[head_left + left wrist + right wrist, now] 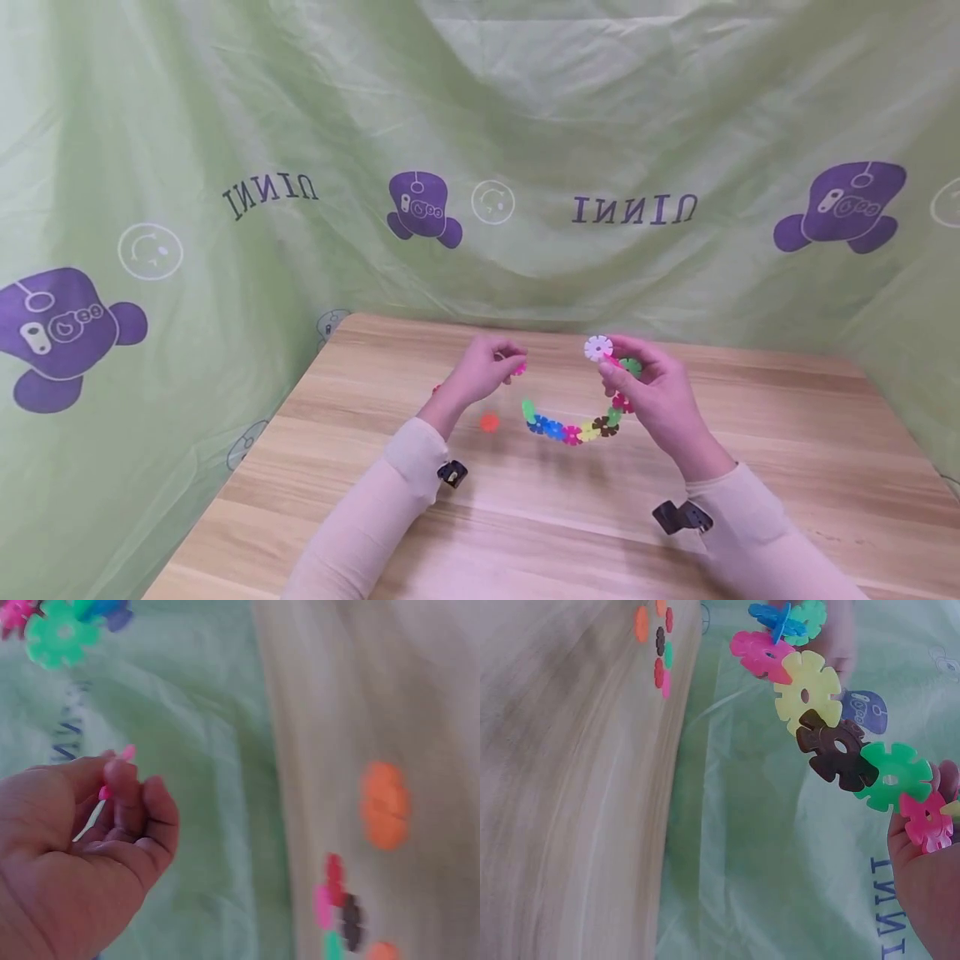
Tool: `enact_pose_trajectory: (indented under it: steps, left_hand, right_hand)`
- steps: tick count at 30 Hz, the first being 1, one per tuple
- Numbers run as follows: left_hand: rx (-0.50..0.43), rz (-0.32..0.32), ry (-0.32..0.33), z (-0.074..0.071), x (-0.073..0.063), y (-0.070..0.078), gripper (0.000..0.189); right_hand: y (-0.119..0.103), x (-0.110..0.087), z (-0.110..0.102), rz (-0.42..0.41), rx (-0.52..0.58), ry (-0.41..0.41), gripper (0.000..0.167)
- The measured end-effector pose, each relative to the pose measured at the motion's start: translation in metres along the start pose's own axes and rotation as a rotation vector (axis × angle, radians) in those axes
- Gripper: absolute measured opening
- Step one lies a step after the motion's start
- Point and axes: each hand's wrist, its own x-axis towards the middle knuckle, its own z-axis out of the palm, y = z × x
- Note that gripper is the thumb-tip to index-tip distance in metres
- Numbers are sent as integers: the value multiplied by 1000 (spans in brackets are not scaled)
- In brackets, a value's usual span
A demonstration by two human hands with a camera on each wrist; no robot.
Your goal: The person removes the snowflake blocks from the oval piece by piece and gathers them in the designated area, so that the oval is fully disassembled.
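A chain of interlocked notched plastic snowflake discs (572,435) in several colours sags between the hands, above the table. My right hand (667,400) grips it near a white disc (598,348) at its upper end. The free end, with a green disc (528,410), hangs toward the left hand. Between thumb and fingers my left hand (480,372) pinches a single pink disc (129,753), mostly covered by the fingertips. In the right wrist view the brown disc (838,750) and yellow disc (808,694) of the chain show clearly, while the right fingers partly hide a pink disc (928,821).
A loose orange disc (489,422) lies on the wooden table (525,517). Several more loose discs, among them a dark brown one (352,922) and a red one (334,879), lie beyond the left hand. A green printed curtain (525,275) hangs behind the table.
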Motion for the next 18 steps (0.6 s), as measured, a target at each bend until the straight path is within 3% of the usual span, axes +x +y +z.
enact_pose_trajectory:
  steps: [4, 9, 18]
  left_hand:
    - [57, -92, -62, 2, 2, -26, 29]
    - [137, -176, -102, 7, 1, -43, 29]
    - [228, -150, -111, 11, 7, -55, 23]
  right_hand:
    - [4, -2, 1, 17, 4, -16, 41]
    - [7, -4, 3, 22, 33, -29, 42]
    - [9, -7, 2, 50, 31, -29, 42]
